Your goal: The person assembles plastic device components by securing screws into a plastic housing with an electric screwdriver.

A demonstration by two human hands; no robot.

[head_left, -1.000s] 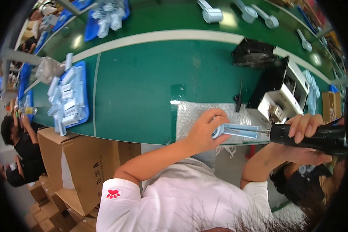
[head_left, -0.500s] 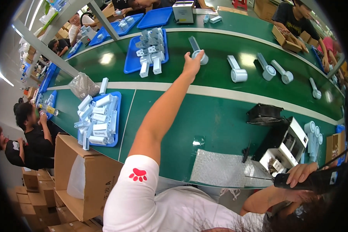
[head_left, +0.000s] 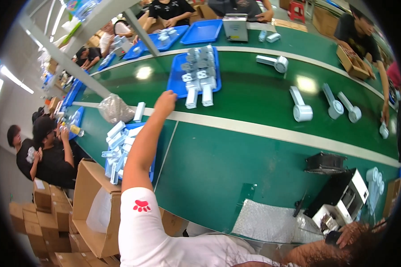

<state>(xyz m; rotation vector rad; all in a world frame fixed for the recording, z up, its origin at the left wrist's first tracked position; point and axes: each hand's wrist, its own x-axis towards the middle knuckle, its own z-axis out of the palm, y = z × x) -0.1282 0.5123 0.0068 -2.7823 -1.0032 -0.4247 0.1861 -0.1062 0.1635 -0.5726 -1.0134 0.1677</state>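
Observation:
My left hand (head_left: pixel 165 103) reaches over the bench, its fingers closed at the near left corner of a blue tray (head_left: pixel 177 82). Several light blue handled housings (head_left: pixel 205 84) stand in rows in that tray, two overhanging its near edge. Farther right a light blue part with a round head (head_left: pixel 280 64) lies sideways on the green belt, apart from my hand. At the lower right my right hand (head_left: pixel 351 235) is wrapped round a black electric screwdriver (head_left: pixel 333 238), mostly hidden by dark hair and the picture's rim.
A blue tray heaped with light blue casings (head_left: pixel 118 149) is beside my left forearm. A black fan (head_left: pixel 325 163), an opened machine (head_left: pixel 343 196) and bubble wrap (head_left: pixel 263 220) occupy the bench's right. An open carton (head_left: pixel 82 200) stands lower left. Co-workers sit across the belt.
My left hand has let go of the round-headed part and moved left to the blue tray. That part now lies turned sideways. The screwdriver and right hand have dropped lower in the picture.

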